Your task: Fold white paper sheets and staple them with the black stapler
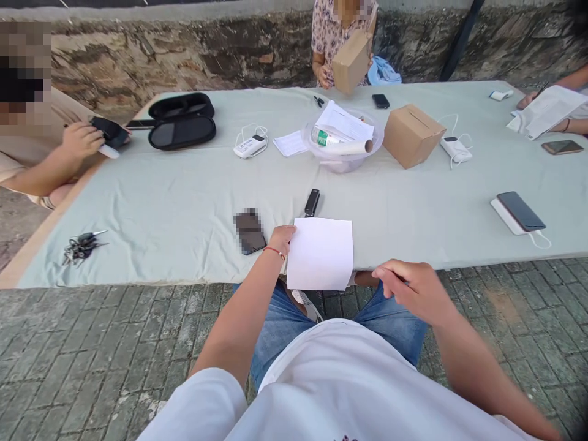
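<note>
My left hand point(282, 237) pinches the left edge of a white sheet of paper point(320, 254). The sheet lies at the table's front edge, its lower part reaching out over my lap. To the right of the paper and apart from it, my right hand point(407, 283) hovers above my thigh with its fingers curled in; nothing shows in them. Just beyond the sheet's top edge lies a black stapler point(312, 202). A dark phone point(250, 231) rests to the left of my left hand.
Keys point(82, 246) lie at left, a phone on a white power bank point(519, 212) at right. Farther back are a plastic basin point(342, 162) of papers, a cardboard box point(413, 136) and a black case point(182, 131). People sit at left, far side and right; one holds a box point(351, 61).
</note>
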Motion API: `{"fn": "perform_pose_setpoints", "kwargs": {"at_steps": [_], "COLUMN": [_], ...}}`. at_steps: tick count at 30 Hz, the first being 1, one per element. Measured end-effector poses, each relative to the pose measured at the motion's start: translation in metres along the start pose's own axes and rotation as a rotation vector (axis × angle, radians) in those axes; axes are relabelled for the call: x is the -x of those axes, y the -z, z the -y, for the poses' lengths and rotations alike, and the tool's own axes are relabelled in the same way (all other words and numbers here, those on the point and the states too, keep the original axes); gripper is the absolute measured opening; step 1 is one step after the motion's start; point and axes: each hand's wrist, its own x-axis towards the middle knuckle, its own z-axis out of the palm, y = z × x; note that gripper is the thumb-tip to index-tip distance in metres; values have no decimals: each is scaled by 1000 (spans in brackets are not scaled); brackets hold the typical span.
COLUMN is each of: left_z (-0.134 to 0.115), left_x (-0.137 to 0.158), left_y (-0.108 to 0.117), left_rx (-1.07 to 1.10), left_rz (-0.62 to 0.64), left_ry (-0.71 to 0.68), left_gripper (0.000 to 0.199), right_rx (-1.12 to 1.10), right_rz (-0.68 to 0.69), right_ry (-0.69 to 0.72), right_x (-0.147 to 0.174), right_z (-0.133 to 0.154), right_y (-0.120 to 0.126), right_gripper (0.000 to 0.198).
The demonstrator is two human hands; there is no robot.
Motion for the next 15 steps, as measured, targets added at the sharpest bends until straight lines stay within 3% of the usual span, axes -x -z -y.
{"fn": "perform_pose_setpoints", "kwargs": {"at_steps": [2, 4, 7, 10, 12, 15], "left_z": [8, 17, 30, 38, 39, 36], "left_x": [7, 15, 23, 28, 30, 37], "left_y": [13, 23, 30, 29, 28, 30], "left_rx": [49, 82, 100, 107, 109, 186], "left_rz": [-22, -35, -47, -47, -38, 49], "left_ry": [-14, -17, -17, -28, -37, -63], "left_gripper": [14, 12, 12, 12, 11, 11], "right_rx": [43, -19, -214, -419, -537, -696], "right_rz": [130, 112, -53, -79, -60, -39], "right_ry": [-340, -509, -468, -345, -319, -334], "right_x": [-13, -15, -12, -20, -29, -35], "right_z": [-47, -94, -141, -150, -142, -125], "right_y": [-20, -51, -106, -142, -150, -143], "right_gripper": [48, 40, 53, 60, 56, 47]}}
